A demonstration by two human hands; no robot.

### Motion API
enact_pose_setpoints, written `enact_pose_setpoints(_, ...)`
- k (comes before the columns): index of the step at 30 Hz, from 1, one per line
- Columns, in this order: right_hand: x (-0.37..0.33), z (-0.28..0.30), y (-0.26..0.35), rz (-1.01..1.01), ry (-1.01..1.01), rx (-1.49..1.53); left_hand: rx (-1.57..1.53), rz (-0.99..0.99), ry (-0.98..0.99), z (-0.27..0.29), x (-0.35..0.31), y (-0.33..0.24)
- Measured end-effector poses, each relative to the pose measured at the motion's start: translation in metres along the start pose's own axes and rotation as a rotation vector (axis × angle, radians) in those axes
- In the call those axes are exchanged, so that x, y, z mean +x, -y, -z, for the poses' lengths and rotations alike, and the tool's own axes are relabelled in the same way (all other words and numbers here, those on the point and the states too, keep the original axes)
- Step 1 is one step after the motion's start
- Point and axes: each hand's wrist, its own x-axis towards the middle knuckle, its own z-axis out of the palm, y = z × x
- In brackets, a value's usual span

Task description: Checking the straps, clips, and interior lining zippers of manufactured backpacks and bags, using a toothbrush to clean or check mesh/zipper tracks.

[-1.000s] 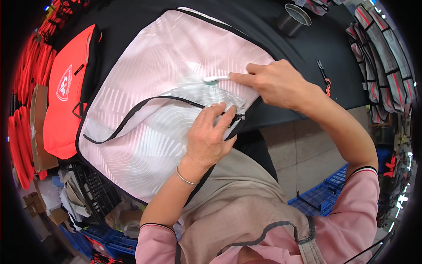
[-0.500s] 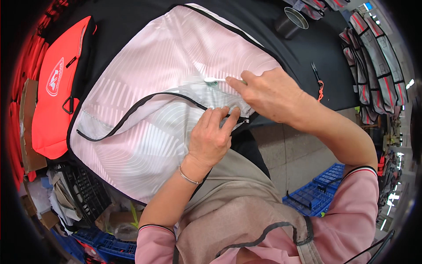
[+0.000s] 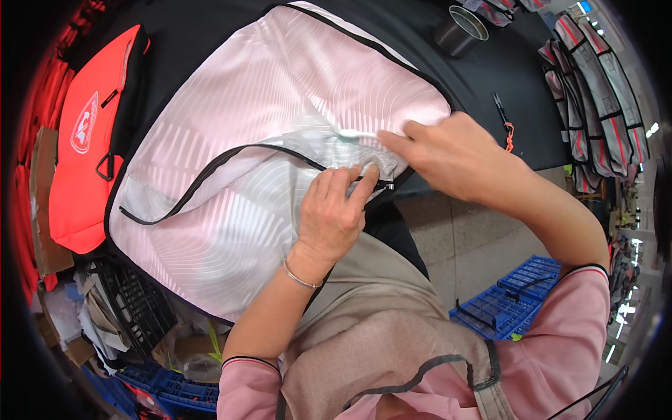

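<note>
A large pink and white patterned fabric bag (image 3: 231, 133) with black edging lies on the black table, its long black zipper edge (image 3: 210, 175) curving over the surface. My left hand (image 3: 336, 213) is closed on the fabric beside the zipper's right end, fingertips pressing the cloth; its thumb is mostly hidden. In my closed right hand (image 3: 448, 150) is a white-handled toothbrush (image 3: 360, 134), whose greenish bristles meet the light grey gathered fabric just beyond my left fingers. Motion blurs the brush slightly.
At left lies a red bag (image 3: 87, 147) with a black side. A dark metal cup (image 3: 460, 33) and small thread snips (image 3: 500, 112) with an orange cord rest on the table. Grey-red folded bags (image 3: 595, 91) are stacked at right. A blue crate (image 3: 507, 301) sits lower right.
My right hand has moved slightly right and down, drawing the toothbrush with it across the fabric. The left hand keeps its hold, shifted very little.
</note>
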Motion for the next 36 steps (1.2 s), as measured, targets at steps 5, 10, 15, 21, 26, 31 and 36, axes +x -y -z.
enact_pose_setpoints(5,-0.042,0.05,0.02,-0.092,0.244,-0.015,0.022,-0.035,0.002,0.002,-0.002,0.0)
enact_pose_setpoints(10,-0.028,0.025,0.021,-0.081,0.122,-0.024,-0.061,-0.13,-0.056,-0.005,-0.001,0.002)
enact_pose_setpoints(15,-0.052,0.046,0.041,-0.119,0.182,-0.066,-0.064,-0.148,-0.087,-0.005,-0.003,0.003)
enact_pose_setpoints(21,-0.053,0.034,0.051,-0.156,0.152,-0.164,-0.143,-0.131,-0.071,-0.007,0.0,0.0)
enact_pose_setpoints(26,-0.082,0.035,0.065,-0.215,0.184,-0.203,-0.151,-0.112,-0.086,-0.007,-0.002,0.003)
enact_pose_setpoints(31,-0.071,0.016,0.062,-0.258,0.112,-0.218,-0.159,-0.111,-0.076,-0.007,0.004,0.002)
enact_pose_setpoints(36,-0.082,0.01,0.06,-0.268,0.067,-0.108,-0.215,-0.055,-0.047,-0.004,0.005,0.005)
